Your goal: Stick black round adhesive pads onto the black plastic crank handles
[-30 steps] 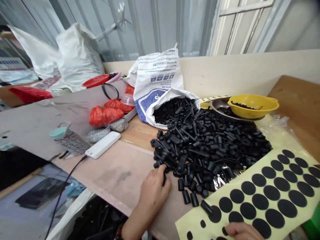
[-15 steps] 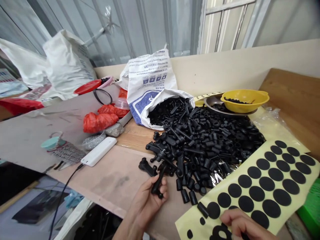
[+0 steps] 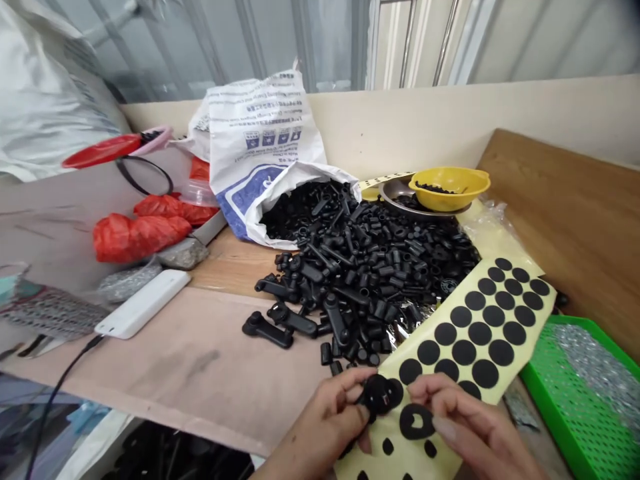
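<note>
Left hand (image 3: 327, 427) pinches a black part (image 3: 381, 393) (right hand (image 3: 463, 417) just beside)

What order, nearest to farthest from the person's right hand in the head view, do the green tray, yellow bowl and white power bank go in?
From the right hand:
1. green perforated tray, to the hand's right
2. yellow plastic bowl, ahead on the far side of the bench
3. white power bank, far to the left

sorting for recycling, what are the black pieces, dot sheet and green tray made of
Black pieces: probably moulded plastic or rubber, matte. Dot sheet: likely thin rubber or foam discs, peeling from paper backing. Green tray: likely moulded plastic, with punched mesh.
</note>
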`<state>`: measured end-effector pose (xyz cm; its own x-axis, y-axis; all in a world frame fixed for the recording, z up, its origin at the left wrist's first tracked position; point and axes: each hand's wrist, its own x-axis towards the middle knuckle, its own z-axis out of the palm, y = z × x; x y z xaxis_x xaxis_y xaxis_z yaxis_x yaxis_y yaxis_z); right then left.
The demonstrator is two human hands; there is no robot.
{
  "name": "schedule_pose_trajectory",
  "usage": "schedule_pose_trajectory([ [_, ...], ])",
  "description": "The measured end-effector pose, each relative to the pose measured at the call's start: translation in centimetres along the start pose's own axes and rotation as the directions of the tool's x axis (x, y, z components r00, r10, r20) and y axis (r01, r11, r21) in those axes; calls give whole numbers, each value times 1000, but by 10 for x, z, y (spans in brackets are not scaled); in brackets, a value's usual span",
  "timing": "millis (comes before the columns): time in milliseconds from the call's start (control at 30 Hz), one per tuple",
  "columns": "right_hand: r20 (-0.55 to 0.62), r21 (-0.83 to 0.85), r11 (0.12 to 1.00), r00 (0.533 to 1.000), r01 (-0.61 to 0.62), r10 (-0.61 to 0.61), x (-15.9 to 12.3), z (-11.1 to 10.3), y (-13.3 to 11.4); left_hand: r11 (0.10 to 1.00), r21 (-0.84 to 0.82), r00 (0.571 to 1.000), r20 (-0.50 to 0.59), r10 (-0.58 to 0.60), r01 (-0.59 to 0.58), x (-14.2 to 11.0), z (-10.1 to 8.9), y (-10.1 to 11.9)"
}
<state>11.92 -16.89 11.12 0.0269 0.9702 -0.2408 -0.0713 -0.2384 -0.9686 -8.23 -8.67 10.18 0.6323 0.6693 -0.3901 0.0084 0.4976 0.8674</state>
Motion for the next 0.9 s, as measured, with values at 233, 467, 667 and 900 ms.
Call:
schedule_pose_trajectory([
  [233,-72,-22,999,996,47,-49,1,6,2,998,50,993,112,20,-26,0,17,0],
  [467,-66,-61,995,995,74,-78,2,4,5,992,120,994,106,17,-30,-2,12,-9],
  [667,-94,-117,991,993,65,-76,2,7,1,992,109,991,126,45,-59,0,15,-7],
  [900,-94,-159,986,993,57,-73,3,5,2,987,156,995,88,35,-48,-1,19,-1],
])
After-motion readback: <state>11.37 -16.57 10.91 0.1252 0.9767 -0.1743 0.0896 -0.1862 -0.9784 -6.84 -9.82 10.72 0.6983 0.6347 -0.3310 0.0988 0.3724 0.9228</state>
